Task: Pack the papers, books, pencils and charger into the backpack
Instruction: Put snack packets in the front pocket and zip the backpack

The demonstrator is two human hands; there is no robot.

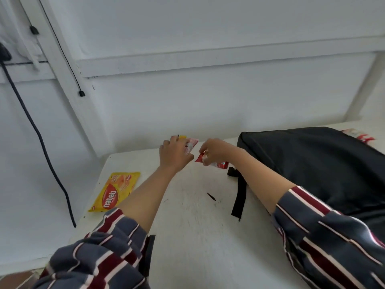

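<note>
Nearest us, two striped sleeves (108, 253) come in from the bottom edge, both pushed up to the elbow. They reach over a white table (187, 236), where we see a small dark mark (211, 196) on the scuffed top. A yellow wafer pack (114, 192) lies flat near the left edge, just beside the left forearm. To the right of the mark a black strap (239, 197) trails across the table from the backpack (312, 163). The backpack lies flat on the right side of the table, and the right forearm crosses its near left corner.

Further out, the two hands are close together but apart. The right hand (214, 150) has its fingers curled round a red packet (221, 164), held just above the table. The left hand (176, 153) shows us its back. Its fingers are bent and its thumb reaches toward a pink packet (192, 142), which it seems to pinch. A bit of something yellow (183, 137) peeks out behind its knuckles; we cannot tell what it is.

Behind the backpack another red and white packet (358, 136) shows. At far left a dark cable (41, 142) hangs down the white wall (208, 97).
</note>
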